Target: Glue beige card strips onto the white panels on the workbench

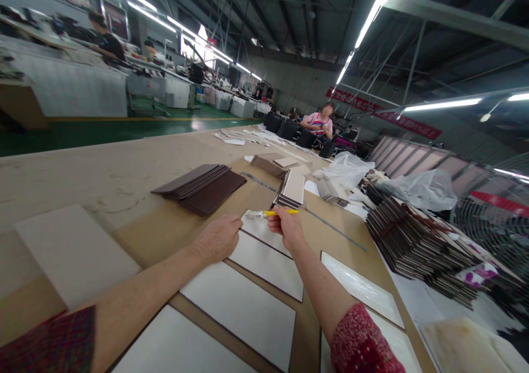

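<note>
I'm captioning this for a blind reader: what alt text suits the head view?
A right hand holds a yellow-handled brush over a white panel, the left hand at its edge. More white panels lie nearer on a worktable; dark panels are stacked beyond.

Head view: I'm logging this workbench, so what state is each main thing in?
Brush, held in the right hand
Far white panel, flat, left hand at its edge
Nearer white panels, flat, spaced apart
Right-side panels, flat, glossy
Brown boards, stacked, fanned
Plastic bags, crumpled
Ceiling lights, lit
</note>
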Demonstrator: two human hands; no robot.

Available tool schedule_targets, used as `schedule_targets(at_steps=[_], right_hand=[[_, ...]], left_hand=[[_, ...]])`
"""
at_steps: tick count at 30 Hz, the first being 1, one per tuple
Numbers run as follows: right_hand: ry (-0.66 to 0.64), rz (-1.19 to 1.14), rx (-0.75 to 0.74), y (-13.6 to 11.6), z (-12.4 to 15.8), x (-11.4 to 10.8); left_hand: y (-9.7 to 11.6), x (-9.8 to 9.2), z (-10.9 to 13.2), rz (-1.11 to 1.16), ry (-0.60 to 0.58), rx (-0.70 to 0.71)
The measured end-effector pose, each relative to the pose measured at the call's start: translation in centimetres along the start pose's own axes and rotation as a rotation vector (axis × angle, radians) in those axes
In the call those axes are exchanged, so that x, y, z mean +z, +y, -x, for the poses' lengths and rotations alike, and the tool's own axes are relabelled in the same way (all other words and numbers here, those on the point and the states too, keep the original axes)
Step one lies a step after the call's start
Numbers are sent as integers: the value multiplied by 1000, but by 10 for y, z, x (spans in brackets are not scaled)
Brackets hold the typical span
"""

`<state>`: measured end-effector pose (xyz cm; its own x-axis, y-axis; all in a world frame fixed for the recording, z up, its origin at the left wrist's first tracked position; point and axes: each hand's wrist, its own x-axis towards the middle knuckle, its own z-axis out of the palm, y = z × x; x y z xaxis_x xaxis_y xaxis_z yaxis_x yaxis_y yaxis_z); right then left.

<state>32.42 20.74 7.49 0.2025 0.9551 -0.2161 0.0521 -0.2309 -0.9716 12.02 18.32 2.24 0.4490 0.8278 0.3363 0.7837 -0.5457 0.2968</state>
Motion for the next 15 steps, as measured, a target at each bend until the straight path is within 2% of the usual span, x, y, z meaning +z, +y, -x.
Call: schedule_targets(at_steps=[7,15], right_hand=[[4,139,37,-4,-5,-1],[37,285,58,-14,3,-38]], left_hand=[[-3,3,0,-13,9,12],[-7,7,0,-36,34,42]])
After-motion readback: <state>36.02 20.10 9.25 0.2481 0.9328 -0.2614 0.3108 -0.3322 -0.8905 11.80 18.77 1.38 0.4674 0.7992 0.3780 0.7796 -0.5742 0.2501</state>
